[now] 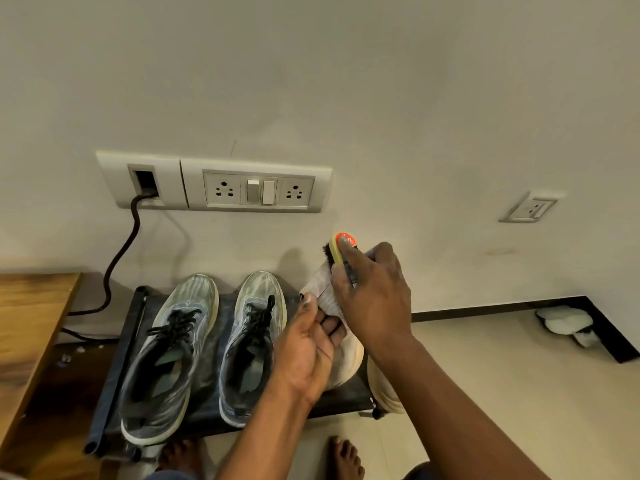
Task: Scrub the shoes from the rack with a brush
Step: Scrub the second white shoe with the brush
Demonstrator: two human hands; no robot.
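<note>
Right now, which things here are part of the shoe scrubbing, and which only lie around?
In use: brush in right hand; white shoe in left hand; grey shoes waiting on rack.

Lying about: cable, sockets, wooden table.

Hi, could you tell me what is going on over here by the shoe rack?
A person is cleaning a pale shoe over the black rack. The left hand holds the shoe while the right hand grips a brush with its bristles at the shoe's far end. A pair of grey sneakers sits on the rack beside them, not being handled.
</note>
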